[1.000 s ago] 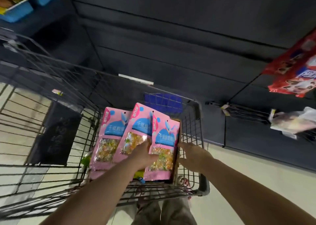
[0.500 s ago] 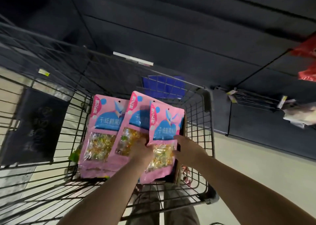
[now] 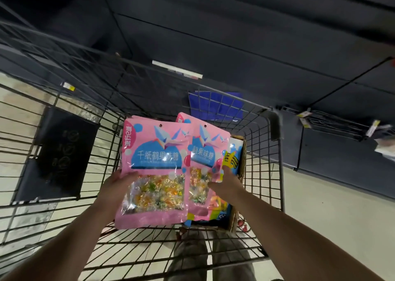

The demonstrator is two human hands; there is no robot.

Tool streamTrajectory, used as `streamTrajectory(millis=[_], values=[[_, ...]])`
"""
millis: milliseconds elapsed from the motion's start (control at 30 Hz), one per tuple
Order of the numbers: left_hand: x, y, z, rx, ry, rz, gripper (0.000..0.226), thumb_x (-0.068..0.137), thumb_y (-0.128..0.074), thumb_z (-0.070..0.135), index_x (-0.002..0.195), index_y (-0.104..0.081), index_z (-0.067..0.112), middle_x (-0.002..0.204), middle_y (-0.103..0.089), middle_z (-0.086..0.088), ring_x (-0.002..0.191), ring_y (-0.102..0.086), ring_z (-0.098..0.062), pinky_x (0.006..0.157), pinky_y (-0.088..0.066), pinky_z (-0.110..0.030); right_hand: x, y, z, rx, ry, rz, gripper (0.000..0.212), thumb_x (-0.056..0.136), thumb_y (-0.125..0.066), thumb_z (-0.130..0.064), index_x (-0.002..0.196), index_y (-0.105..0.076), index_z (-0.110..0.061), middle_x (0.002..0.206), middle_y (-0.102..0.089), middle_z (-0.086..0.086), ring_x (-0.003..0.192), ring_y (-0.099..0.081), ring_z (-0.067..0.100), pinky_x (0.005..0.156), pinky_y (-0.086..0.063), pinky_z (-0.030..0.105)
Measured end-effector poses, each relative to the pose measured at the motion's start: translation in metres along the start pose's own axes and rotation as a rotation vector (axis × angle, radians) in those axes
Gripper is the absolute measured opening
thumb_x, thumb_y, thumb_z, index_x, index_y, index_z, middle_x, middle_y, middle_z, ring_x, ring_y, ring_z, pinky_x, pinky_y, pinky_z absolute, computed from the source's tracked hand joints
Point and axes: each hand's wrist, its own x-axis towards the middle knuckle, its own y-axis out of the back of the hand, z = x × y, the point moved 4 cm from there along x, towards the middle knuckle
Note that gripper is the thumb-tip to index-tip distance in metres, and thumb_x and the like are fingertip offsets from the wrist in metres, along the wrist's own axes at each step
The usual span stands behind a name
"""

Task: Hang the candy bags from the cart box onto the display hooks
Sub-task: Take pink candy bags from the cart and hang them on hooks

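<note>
The front candy bag is pink with a blue cloud panel bearing white characters, a white-and-blue paper-crane print, and a clear window of yellow, orange and green sweets. The bag beside it matches. A yellow-and-blue packet shows behind. The cart is dark grey wire; the box is brown cardboard.

Inside the cart, the box is sitting at its right side, candy bags standing left of the box.
</note>
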Motion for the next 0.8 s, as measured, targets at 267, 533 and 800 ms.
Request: streamTrajectory(millis=[267, 533, 800], values=[[0.011, -0.005, -0.027, 0.042, -0.093, -0.077, 0.085, 0.044, -0.076, 0.072, 0.121, -0.056, 0.042, 0.125, -0.060, -0.001, 0.117, -0.057, -0.029, 0.099, -0.042, -0.060, 0.012, -0.012, 0.010, 0.376, -0.142, 0.088, 0.077, 0.084, -0.071, -0.027, 0.144, -0.026, -0.010, 0.121, -0.054, 0.007, 0.102, -0.058, 0.023, 0.080, -0.049, 0.031], [0.029, -0.003, -0.042, -0.009, -0.090, -0.071, 0.092, 0.040, -0.075, 0.076, 0.122, -0.056, 0.041, 0.132, -0.053, -0.008, 0.119, -0.053, -0.033, 0.098, -0.043, -0.060, -0.006, -0.003, 0.011, 0.560, -0.058, 0.038, 0.029, 0.083, -0.069, -0.029, 0.108, -0.062, -0.017, 0.105, -0.069, 0.009, 0.100, -0.064, 0.027, 0.085, -0.054, 0.044], [-0.045, -0.027, 0.036, -0.080, -0.204, -0.143, 0.012, 0.088, -0.066, 0.022, 0.100, -0.064, 0.025, 0.100, -0.068, -0.003, 0.096, -0.061, -0.021, 0.100, -0.041, -0.046, -0.050, 0.047, -0.004, 0.576, 0.091, 0.158, 0.012, 0.089, -0.061, -0.011, 0.100, -0.065, -0.012, 0.102, -0.071, 0.018, 0.096, -0.068, 0.036, 0.086, -0.055, 0.056]])
